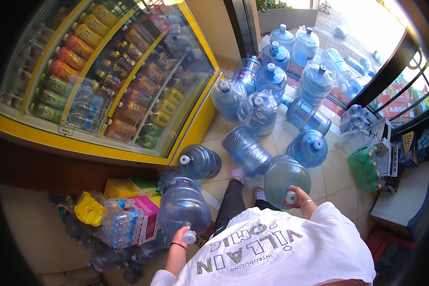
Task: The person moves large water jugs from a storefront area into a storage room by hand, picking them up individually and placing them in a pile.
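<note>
My left hand (181, 238) grips the neck of a large blue plastic water-cooler bottle (183, 203) with a white cap, at the lower left beside the drink packs. In my right hand (299, 198) is the neck of another water-cooler bottle (284, 175), paler and also white-capped. Between them, ahead of my feet, a blurred blue bottle (246, 150) leans or lies on the tiles. A capped bottle (203, 161) lies by the fridge base, and a blue bottle (307, 148) with a white cap is just beyond my right hand's bottle. Whether the held bottles touch the floor I cannot tell.
A yellow-framed drinks fridge (196, 118) fills the left. Several upright bottles, some in clear plastic, crowd the doorway around a lying bottle (309, 116). Packs of small bottles (123, 223) are at lower left; green bottles (366, 168) and cartons line the right. More bottles lie outside.
</note>
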### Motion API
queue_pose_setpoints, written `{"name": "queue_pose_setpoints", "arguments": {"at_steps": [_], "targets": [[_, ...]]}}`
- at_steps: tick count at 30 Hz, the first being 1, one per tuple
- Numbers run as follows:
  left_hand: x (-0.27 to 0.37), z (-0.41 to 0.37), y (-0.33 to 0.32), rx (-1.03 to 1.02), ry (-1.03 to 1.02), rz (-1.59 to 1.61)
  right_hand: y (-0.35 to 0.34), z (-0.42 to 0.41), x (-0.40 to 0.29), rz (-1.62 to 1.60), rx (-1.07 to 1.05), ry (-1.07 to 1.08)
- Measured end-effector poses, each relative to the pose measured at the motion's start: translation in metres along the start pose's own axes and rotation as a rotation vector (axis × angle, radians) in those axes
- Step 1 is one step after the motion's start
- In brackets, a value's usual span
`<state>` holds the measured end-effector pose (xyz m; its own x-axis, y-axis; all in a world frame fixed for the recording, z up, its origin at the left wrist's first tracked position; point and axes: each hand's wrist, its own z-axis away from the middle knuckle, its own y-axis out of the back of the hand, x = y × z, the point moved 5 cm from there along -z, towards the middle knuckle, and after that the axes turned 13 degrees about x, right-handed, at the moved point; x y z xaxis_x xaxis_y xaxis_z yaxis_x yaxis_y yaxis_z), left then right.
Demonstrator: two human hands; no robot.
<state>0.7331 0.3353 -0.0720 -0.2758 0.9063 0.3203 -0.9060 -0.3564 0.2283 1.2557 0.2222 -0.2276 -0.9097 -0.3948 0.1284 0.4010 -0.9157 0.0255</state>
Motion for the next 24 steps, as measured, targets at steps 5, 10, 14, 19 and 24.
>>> {"name": "queue_pose_setpoints", "arguments": {"at_steps": [5, 10, 14, 19, 24], "targets": [[-0.002, -0.002, 0.003, -0.018, -0.005, -0.098, -0.006, 0.014, -0.006, 0.016, 0.029, 0.021], [0.022, 0.011, -0.014, 0.117, -0.107, -0.203, 0.002, 0.014, -0.004, -0.015, -0.013, 0.050], [0.049, 0.009, -0.010, 0.217, -0.189, -0.281, 0.018, 0.027, -0.001, -0.012, -0.002, 0.013], [0.091, 0.029, -0.015, 0.208, -0.236, -0.369, 0.014, 0.000, -0.007, -0.001, 0.004, 0.157], [0.104, 0.090, -0.049, 0.185, -0.270, -0.324, 0.014, -0.009, -0.006, -0.040, -0.003, 0.062]]}}
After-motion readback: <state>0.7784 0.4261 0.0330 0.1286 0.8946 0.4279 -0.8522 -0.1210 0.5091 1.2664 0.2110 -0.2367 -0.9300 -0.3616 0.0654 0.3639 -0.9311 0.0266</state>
